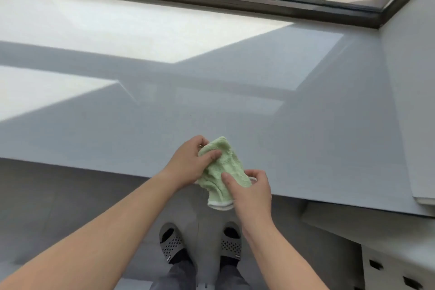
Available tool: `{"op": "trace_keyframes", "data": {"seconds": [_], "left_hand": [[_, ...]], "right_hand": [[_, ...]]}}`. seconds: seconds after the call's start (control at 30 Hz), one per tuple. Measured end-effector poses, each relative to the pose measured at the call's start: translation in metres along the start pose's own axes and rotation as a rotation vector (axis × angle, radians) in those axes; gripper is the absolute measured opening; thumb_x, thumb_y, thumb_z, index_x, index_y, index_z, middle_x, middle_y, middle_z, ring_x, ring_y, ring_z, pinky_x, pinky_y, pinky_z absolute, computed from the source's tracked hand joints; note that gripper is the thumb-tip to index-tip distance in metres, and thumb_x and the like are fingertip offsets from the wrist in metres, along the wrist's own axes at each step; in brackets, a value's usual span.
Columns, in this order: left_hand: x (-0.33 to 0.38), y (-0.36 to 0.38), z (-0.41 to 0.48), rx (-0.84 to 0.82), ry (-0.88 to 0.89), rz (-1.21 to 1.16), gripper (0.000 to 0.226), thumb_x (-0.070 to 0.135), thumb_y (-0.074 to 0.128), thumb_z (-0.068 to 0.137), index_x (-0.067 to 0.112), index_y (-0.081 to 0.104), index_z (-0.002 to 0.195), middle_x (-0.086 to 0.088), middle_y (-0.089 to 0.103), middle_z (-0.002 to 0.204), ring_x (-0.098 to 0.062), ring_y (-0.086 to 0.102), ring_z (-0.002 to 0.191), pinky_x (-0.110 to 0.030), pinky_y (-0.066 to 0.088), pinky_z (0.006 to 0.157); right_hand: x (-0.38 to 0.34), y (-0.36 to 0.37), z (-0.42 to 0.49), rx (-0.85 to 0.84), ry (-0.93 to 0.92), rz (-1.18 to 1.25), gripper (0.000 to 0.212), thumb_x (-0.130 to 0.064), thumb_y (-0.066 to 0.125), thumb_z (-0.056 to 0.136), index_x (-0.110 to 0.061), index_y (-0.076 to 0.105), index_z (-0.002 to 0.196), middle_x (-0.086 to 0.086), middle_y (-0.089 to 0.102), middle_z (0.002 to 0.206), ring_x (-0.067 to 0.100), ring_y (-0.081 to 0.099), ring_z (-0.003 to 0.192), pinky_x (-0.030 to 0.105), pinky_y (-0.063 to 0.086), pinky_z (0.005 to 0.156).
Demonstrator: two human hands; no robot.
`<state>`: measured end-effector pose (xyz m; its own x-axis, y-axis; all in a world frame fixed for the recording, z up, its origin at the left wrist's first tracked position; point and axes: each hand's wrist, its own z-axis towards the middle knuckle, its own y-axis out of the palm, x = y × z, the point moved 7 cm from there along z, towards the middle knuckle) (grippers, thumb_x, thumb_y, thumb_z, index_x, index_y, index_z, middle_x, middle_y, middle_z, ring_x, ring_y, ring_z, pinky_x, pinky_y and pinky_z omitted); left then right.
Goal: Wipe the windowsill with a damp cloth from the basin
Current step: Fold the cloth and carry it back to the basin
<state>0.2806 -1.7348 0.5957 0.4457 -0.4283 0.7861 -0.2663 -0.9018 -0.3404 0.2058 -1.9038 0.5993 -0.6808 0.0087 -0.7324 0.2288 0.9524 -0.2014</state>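
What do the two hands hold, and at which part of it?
The green cloth. The left hand grips its far end; the right hand pinches it near its white-edged end, at the front edge of the windowsill.

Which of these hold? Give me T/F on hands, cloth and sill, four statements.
1. Both the left hand and the right hand grip the green cloth. True.
2. The cloth lies spread flat in the middle of the windowsill. False: it is bunched and held at the sill's near edge.
3. The person stands barefoot. False: they wear slippers.
4. Sunlit patches fall on the sill's left part. True.
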Motion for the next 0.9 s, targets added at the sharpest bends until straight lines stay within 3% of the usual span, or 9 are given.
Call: {"op": "trace_keyframes", "data": {"seconds": [0.07,0.17,0.3,0.4,0.57,0.67,0.77,0.8,0.9], "left_hand": [[-0.005,-0.034,-0.02,0.064,-0.052,-0.245,0.025,0.032,0.071,0.09,0.009,0.059,0.093,-0.007,0.072,0.084,-0.016,0.069,0.072,-0.026,0.051,0.061],[-0.014,-0.089,-0.053,0.21,-0.081,-0.479,0.039,0.041,0.071,0.084,0.007,0.062,0.101,-0.011,0.076,0.091,-0.029,0.073,0.084,-0.04,0.058,0.073],[-0.04,-0.16,-0.1,0.417,-0.111,-0.698,0.045,0.043,0.074,0.078,0.008,0.062,0.103,-0.016,0.075,0.097,-0.035,0.072,0.092,-0.051,0.056,0.085],[-0.077,-0.224,-0.138,0.571,-0.137,-0.757,0.037,0.035,0.075,0.085,0.009,0.06,0.107,-0.014,0.074,0.101,-0.029,0.072,0.093,-0.051,0.055,0.088],[-0.153,-0.349,-0.196,0.747,-0.163,-0.651,0.047,0.054,0.073,0.075,0.03,0.051,0.109,0.002,0.066,0.112,-0.014,0.065,0.104,-0.039,0.054,0.09],[-0.206,-0.42,-0.227,0.849,-0.175,-0.689,0.035,0.039,0.073,0.083,0.027,0.048,0.104,-0.003,0.069,0.106,-0.019,0.069,0.095,-0.039,0.057,0.082],[-0.261,-0.488,-0.268,0.978,-0.269,-0.619,0.03,0.038,0.071,0.086,0.028,0.047,0.099,0.003,0.069,0.096,-0.012,0.068,0.084,-0.02,0.05,0.064],[-0.279,-0.509,-0.281,1.004,-0.305,-0.594,0.029,0.04,0.071,0.085,0.028,0.047,0.099,0.006,0.069,0.093,-0.01,0.067,0.081,-0.02,0.049,0.062],[-0.331,-0.569,-0.319,1.076,-0.363,-0.605,0.03,0.04,0.071,0.083,0.026,0.05,0.098,0.004,0.07,0.092,-0.012,0.068,0.083,-0.035,0.055,0.072]], "right_hand": [[-0.029,0.016,-0.005,-0.094,-0.051,0.002,0.039,-0.024,0.086,0.074,-0.021,0.058,0.101,-0.002,0.07,0.095,0.011,0.072,0.078,0.026,0.057,0.064],[-0.065,0.057,-0.018,-0.239,-0.085,0.045,0.036,-0.02,0.085,0.075,-0.014,0.062,0.102,0.009,0.074,0.097,0.021,0.074,0.079,0.036,0.06,0.065],[-0.103,0.142,-0.05,-0.392,-0.239,-0.037,0.033,-0.02,0.08,0.081,-0.023,0.06,0.108,0.007,0.071,0.099,0.018,0.072,0.082,0.033,0.059,0.067],[-0.12,0.224,-0.09,-0.55,-0.404,-0.204,0.035,-0.025,0.076,0.085,-0.036,0.058,0.113,0.0,0.068,0.104,0.018,0.071,0.088,0.039,0.059,0.078],[-0.117,0.38,-0.16,-0.756,-0.525,-0.445,0.021,-0.031,0.071,0.085,-0.037,0.064,0.103,0.001,0.069,0.103,0.028,0.07,0.09,0.053,0.058,0.076],[-0.104,0.478,-0.201,-0.817,-0.615,-0.594,0.023,-0.046,0.068,0.078,-0.041,0.063,0.099,0.002,0.067,0.103,0.024,0.068,0.091,0.052,0.057,0.08],[-0.081,0.571,-0.247,-0.937,-0.653,-0.702,0.022,-0.039,0.073,0.08,-0.04,0.062,0.099,-0.002,0.064,0.108,0.016,0.066,0.093,0.045,0.057,0.083],[-0.074,0.6,-0.262,-0.984,-0.669,-0.743,0.025,-0.036,0.076,0.081,-0.038,0.062,0.102,-0.004,0.063,0.11,0.013,0.064,0.095,0.041,0.056,0.085],[-0.05,0.684,-0.304,-1.114,-0.704,-0.872,0.037,-0.04,0.08,0.076,-0.038,0.061,0.108,-0.007,0.061,0.114,0.005,0.062,0.098,0.024,0.056,0.079]]}}
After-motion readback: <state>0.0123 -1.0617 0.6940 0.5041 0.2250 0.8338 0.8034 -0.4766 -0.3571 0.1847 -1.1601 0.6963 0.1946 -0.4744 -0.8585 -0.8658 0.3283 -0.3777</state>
